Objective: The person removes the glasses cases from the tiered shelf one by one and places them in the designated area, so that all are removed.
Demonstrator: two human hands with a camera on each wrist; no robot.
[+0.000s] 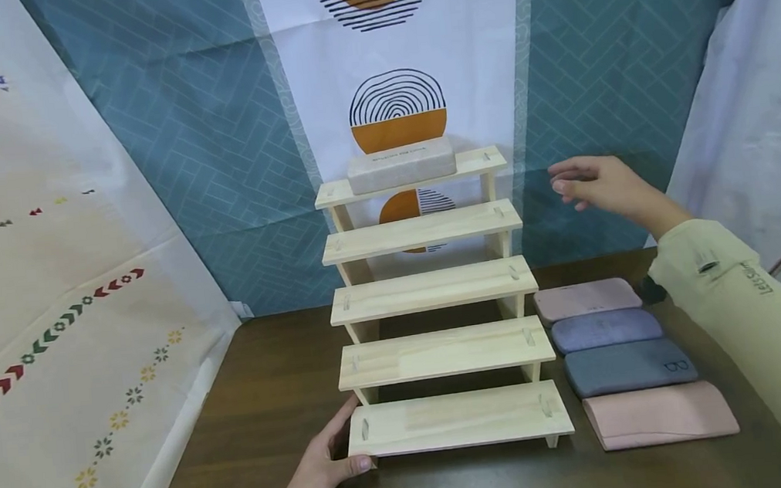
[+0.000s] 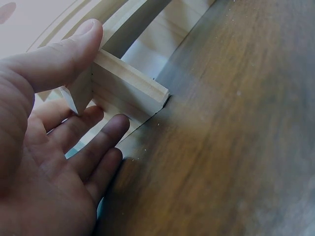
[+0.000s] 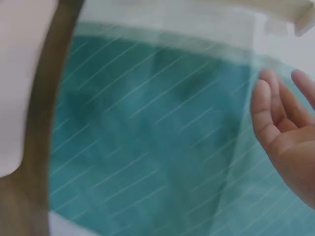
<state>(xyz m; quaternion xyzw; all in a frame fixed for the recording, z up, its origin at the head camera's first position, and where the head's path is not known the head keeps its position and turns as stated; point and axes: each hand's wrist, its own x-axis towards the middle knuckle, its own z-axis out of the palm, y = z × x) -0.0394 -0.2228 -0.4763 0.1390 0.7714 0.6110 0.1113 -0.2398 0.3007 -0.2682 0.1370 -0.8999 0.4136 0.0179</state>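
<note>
A pale wooden stepped display rack [image 1: 442,352] with several tiers stands on the brown table. At its lower left corner, my left hand [image 1: 319,463] holds the end of the bottom step, thumb in front and fingers along the side; the left wrist view shows the thumb against the wooden end [image 2: 130,81]. A whitish glasses case [image 1: 401,167] lies on the top step. To the right of that step, my right hand [image 1: 597,183] is in the air with loosely bent fingers and holds nothing; the right wrist view shows the palm [image 3: 295,142] bare.
Right of the rack, several glasses cases lie in a column: a mauve one [image 1: 587,298], a purple one [image 1: 607,329], a blue-grey one [image 1: 627,367] and a pink one [image 1: 660,416]. A patterned teal cloth [image 1: 186,138] hangs behind; white cloths hang at both sides.
</note>
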